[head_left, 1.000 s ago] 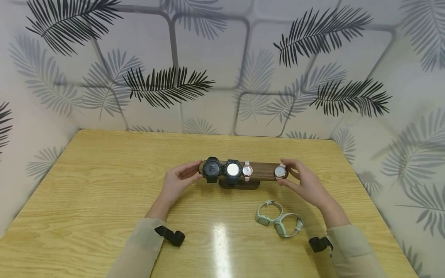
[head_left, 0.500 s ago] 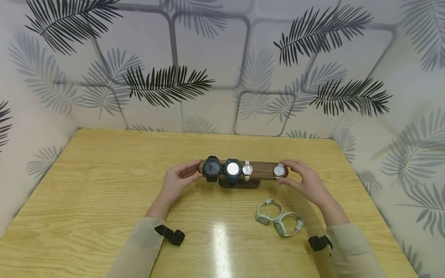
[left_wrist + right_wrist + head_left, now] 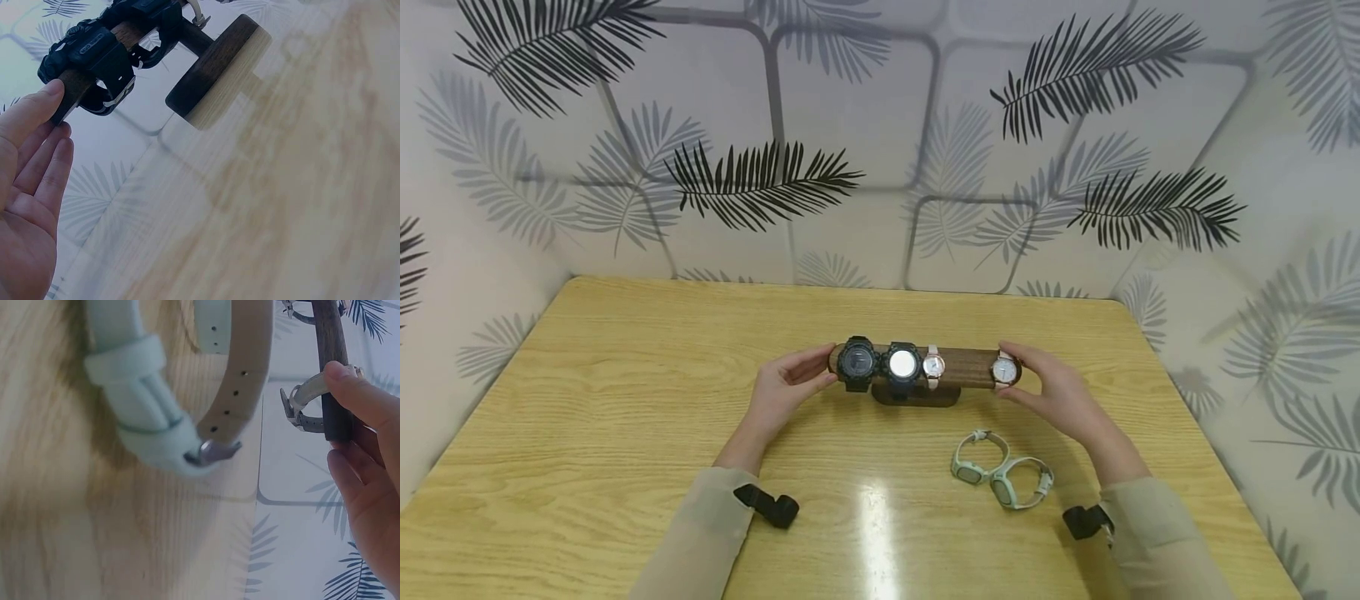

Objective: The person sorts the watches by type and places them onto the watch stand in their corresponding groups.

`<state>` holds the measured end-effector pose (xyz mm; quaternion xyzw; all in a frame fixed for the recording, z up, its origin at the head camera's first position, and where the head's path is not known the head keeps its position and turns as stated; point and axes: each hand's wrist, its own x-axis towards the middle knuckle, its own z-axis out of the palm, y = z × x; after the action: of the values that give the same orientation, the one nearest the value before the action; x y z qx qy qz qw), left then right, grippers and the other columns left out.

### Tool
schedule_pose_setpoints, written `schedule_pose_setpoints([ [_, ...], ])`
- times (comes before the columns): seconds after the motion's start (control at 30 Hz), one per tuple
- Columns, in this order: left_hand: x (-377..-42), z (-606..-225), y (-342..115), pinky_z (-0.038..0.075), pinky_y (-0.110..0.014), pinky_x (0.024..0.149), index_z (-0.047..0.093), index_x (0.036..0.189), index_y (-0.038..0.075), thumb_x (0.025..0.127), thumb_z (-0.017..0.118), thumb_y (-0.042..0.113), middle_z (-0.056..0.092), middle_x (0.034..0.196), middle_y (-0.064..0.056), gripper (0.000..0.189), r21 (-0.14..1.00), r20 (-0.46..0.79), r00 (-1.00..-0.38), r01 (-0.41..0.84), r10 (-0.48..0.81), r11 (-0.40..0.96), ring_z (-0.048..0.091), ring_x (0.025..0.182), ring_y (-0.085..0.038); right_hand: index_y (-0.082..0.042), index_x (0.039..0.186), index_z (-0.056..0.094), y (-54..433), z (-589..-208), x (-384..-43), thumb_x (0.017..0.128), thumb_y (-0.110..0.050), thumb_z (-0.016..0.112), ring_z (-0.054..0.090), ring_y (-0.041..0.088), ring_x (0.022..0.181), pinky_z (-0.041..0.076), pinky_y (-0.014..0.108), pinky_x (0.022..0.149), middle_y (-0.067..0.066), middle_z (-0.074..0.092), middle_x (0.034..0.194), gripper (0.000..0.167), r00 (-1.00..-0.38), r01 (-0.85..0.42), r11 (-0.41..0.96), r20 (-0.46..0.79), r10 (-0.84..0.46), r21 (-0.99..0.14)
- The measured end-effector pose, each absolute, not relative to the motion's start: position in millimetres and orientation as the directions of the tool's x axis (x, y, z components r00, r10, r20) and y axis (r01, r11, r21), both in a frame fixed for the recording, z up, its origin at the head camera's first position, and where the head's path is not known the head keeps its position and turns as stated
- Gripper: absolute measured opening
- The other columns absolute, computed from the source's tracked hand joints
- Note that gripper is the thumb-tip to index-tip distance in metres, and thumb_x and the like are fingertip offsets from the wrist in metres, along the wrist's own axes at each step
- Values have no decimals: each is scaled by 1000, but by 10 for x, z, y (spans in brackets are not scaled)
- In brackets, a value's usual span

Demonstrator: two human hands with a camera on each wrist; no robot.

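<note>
Uneven force may tip the watch stand (image 3: 970, 368): left hand (image 3: 781, 397) pinches its left end, right hand (image 3: 1062, 400) its rightmost wristwatch (image 3: 1003, 370).

Even, moderate light, with glare on the bench (image 3: 820, 475).
In the head view, a white streak (image 3: 877, 533) ran down the bench's near side, and one watch face (image 3: 902, 363) washed out to white. Both wrist views looked bluish; the left one smeared the bench's grain, while in the right one the nearest strap (image 3: 137, 400) was blurred, a soft shadow (image 3: 97, 431) beside it.
</note>
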<state>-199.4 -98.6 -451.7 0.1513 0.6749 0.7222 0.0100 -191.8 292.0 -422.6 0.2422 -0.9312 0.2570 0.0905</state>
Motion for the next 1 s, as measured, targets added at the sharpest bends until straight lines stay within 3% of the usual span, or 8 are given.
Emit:
schedule_pose_setpoints([
  [0.33,-1996,-4525,-981,50,-29,93,61,125,-3,84,71,-1,58,127,-18,42,977,209,-953,194,219,-88,56,118,-26,3,139,45,2824,-4166,-1970,79,-10,79,45,40,124,37,53,104,23,48,136,70,-854,-520,747,217,-474,-415],
  [1.0,-2006,-4544,-991,50,-29,93,61,126,-2,84,71,-1,58,128,-18,43,978,206,-953,190,221,-92,55,119,-26,5,134,49,2704,-4144,-2039,77,-12,81,48,40,117,38,54,101,22,56,126,67,-811,-585,743,253,-528,-325],
])
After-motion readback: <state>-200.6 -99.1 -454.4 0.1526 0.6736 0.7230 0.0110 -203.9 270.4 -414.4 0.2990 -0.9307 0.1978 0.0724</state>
